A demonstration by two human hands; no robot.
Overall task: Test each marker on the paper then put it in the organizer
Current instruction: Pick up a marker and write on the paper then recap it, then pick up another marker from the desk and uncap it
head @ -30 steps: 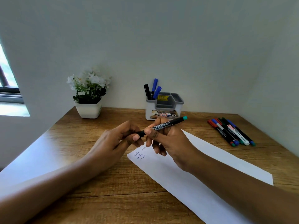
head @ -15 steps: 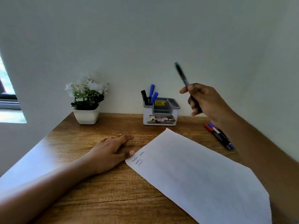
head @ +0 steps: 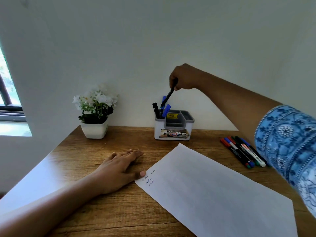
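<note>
the right hand [head: 183,77] was pinched shut around the top end of a black marker [head: 168,98], held above the organizer [head: 172,124] with the tip angled down into its tall left pocket. the marker's lower end looked like it was already at the rim, right among the ones standing there: a black marker [head: 155,107] and two blue markers [head: 165,106]. to finish this well i'd say straighten it up a bit so it slides between those instead of wedging on a cap, then let go once it's seated low; that organizer looked light, so a sideways shove could tip or scoot it.

the left hand [head: 119,165] lay flat and open on the desk [head: 82,161] in front of the organizer, holding nothing, thumb just touching the corner of the paper [head: 213,190], which had a few small scribbles on it. the paper sat in front of the organizer too, slanted off to its right.

right of the organizer, a bunch of untested markers [head: 242,152] lay side by side, partly hidden by the blue patterned sleeve [head: 290,139]. a potted white flower [head: 95,113] stood left of the organizer, well out of the way.
</note>
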